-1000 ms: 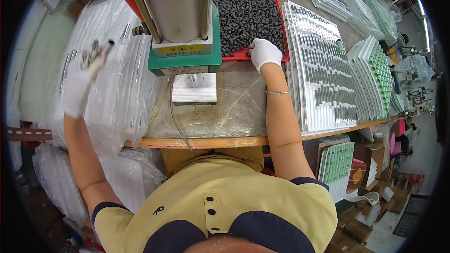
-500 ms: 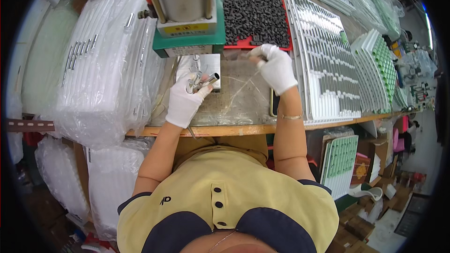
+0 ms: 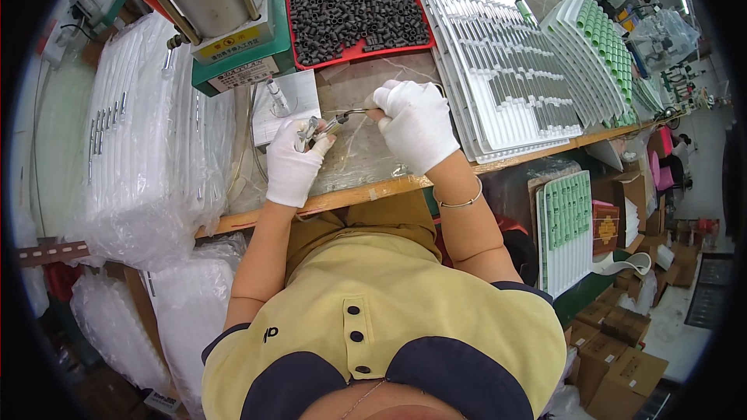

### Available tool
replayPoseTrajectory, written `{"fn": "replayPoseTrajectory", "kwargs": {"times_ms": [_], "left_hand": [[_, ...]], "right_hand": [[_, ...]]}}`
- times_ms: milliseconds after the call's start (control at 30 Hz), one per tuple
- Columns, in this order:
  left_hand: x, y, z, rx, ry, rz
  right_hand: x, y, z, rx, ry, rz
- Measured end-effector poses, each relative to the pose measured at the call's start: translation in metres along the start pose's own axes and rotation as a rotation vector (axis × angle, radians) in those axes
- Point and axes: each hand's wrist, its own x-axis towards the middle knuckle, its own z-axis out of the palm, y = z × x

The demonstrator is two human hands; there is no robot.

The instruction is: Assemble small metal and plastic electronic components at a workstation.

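My left hand (image 3: pixel 292 169), in a white glove with bare fingertips, is closed round several short shiny metal tubes (image 3: pixel 311 134). One tube points toward my right hand (image 3: pixel 418 126), which is also gloved and closed. From its fingers a thin metal rod (image 3: pixel 356 111) reaches left to that tube's end. Whether its tip is inside the tube or only against it, I cannot tell. A dark bit shows at the meeting point. Just behind my left hand, a metal plate (image 3: pixel 292 97) carries an upright metal post (image 3: pixel 276 97) beneath a green press (image 3: pixel 249 64).
A red tray (image 3: pixel 373 54) full of small black tubular pieces (image 3: pixel 358 8) lies beyond my hands. White racks (image 3: pixel 498 120) of metal tubes stand at right, with green-dotted trays (image 3: pixel 607 47) beyond. Plastic-wrapped white stacks (image 3: pixel 132 132) fill the left. The wooden table edge (image 3: pixel 366 190) runs before me.
My right hand has come from near the red tray toward the tubes, and the thin rod now meets one tube's end. My left hand keeps hold of the tubes. The whole view has shifted.
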Motion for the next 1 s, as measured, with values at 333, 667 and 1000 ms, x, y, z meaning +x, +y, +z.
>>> {"fn": "replayPoseTrajectory", "kwargs": {"times_ms": [333,667,1000], "left_hand": [[-0.006,-0.011,0.012,0.003,-0.128,-0.053],[0.007,-0.014,-0.007,-0.866,-0.324,-0.338],[0.008,0.007,-0.003,-0.351,-0.146,-0.239]], "right_hand": [[-0.001,-0.015,0.004,-0.198,-0.206,-0.118],[-0.024,0.131,-0.045,-0.249,-0.123,0.950],[-0.030,0.159,-0.045,-0.295,-0.210,0.922]]}}
